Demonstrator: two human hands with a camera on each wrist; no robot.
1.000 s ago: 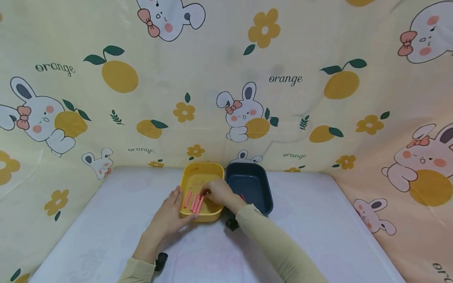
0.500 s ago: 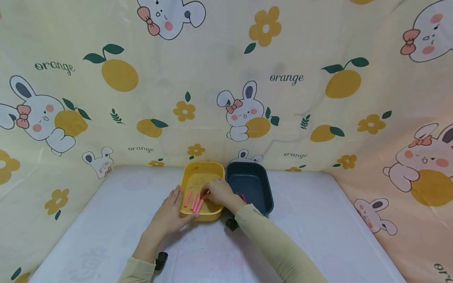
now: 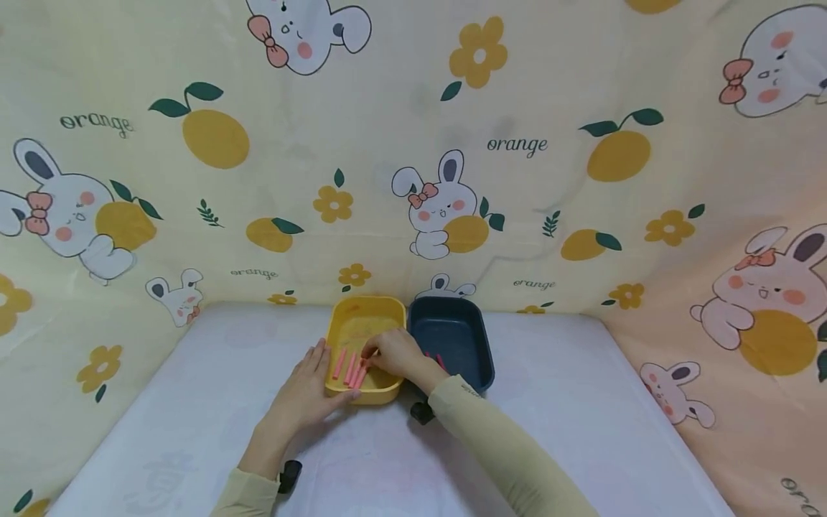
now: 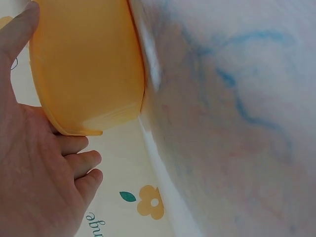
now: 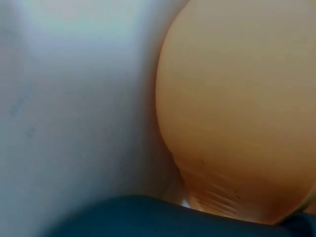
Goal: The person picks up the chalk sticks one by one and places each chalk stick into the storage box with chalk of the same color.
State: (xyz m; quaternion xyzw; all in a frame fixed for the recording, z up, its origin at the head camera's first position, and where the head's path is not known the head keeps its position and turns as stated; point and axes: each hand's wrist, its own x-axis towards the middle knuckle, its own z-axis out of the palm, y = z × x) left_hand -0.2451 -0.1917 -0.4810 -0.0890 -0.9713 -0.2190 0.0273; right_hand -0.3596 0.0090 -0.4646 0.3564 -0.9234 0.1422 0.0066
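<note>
In the head view, a yellow plastic bin (image 3: 352, 327) holds several slim, chalk-like pink sticks (image 3: 351, 369) near its front. My left hand (image 3: 300, 391) lies against the bin's left side, fingers extended and thumb at the front rim. The left wrist view shows that hand's thumb (image 4: 22, 24) at the rim of the yellow bin (image 4: 89, 64). Reaching over the bin's right wall, my right hand (image 3: 397, 355) pinches a pink stick at its upper end. Fingertips cover part of that stick. Only the yellow bin's outer wall (image 5: 237, 98) and a dark edge fill the right wrist view.
A dark blue bin (image 3: 446, 330) stands directly right of the yellow one. Pink sticks (image 3: 441, 361) lie in it, partly hidden behind the right wrist. Both bins sit at the back of a white-covered table (image 3: 388, 459), before a patterned cloth backdrop (image 3: 297, 172).
Both hands hold nearly the same place. A second pink stick in the dark blue bin has come into sight beside the right wrist, and the head view has shifted slightly.
</note>
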